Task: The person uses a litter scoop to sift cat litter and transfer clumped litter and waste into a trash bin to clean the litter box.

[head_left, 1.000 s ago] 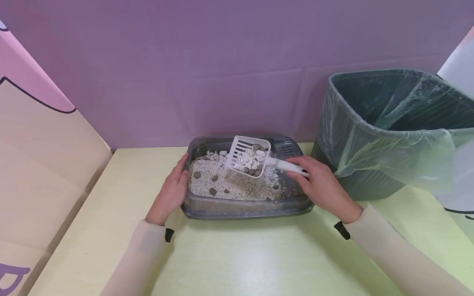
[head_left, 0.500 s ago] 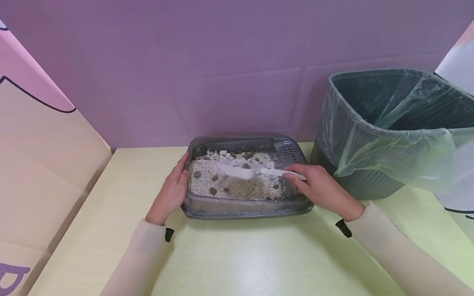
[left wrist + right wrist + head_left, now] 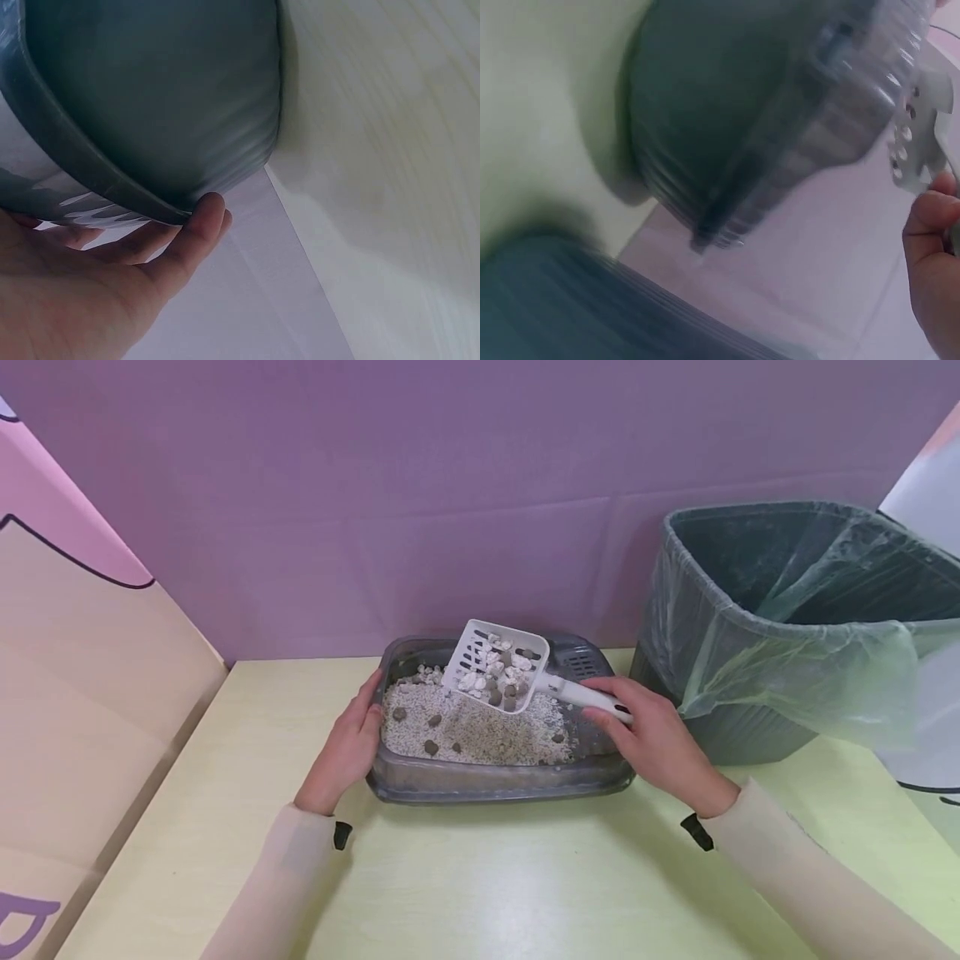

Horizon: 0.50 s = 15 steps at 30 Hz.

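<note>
A grey plastic litter tray (image 3: 495,781) sits on the pale yellow table and holds pale granules with a few dark lumps. My left hand (image 3: 347,750) rests flat against the tray's left wall, fingers straight; the left wrist view shows those fingers (image 3: 199,225) under the tray's rim (image 3: 90,180). My right hand (image 3: 648,739) grips the handle of a white slotted scoop (image 3: 497,667). The scoop is raised above the tray, tilted, with white and dark lumps in it. In the right wrist view the scoop (image 3: 922,127) shows blurred beside the tray (image 3: 742,112).
A dark bin (image 3: 787,627) lined with a clear bag stands on the table at the right, close to my right hand. A purple board closes the back. A pink and beige panel (image 3: 82,677) leans at the left. Bare table (image 3: 487,877) lies in front.
Half a second ago the scoop lay low and flat in the litter; now my right hand has lifted it, loaded with lumps. The left hand has not moved.
</note>
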Each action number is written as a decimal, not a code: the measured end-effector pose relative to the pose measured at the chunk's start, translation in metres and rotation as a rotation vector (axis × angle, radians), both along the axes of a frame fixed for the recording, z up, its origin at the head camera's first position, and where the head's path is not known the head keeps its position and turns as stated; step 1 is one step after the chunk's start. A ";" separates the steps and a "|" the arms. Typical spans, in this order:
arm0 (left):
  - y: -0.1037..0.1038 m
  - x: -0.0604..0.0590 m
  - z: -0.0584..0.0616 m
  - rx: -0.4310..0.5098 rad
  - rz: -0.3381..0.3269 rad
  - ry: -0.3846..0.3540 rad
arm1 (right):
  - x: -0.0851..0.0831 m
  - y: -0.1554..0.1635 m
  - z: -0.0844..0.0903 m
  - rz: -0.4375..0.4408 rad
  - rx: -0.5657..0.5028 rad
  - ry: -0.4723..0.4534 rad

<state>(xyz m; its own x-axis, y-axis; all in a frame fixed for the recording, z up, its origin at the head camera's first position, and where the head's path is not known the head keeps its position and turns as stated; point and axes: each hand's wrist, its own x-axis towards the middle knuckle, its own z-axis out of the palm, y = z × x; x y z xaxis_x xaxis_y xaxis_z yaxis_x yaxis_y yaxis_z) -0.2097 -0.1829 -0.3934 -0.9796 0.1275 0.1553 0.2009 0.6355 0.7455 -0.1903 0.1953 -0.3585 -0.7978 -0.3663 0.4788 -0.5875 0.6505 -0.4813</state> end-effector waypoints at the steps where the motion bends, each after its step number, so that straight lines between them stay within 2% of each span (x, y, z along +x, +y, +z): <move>1: 0.000 0.000 0.000 -0.002 -0.002 0.001 | 0.001 0.000 0.002 -0.007 -0.002 0.004; 7: 0.000 -0.002 -0.001 -0.008 0.001 0.006 | 0.011 -0.001 0.023 -0.024 0.001 0.040; 15: 0.000 -0.003 -0.003 -0.007 0.001 0.004 | 0.026 0.002 0.068 -0.043 0.048 0.155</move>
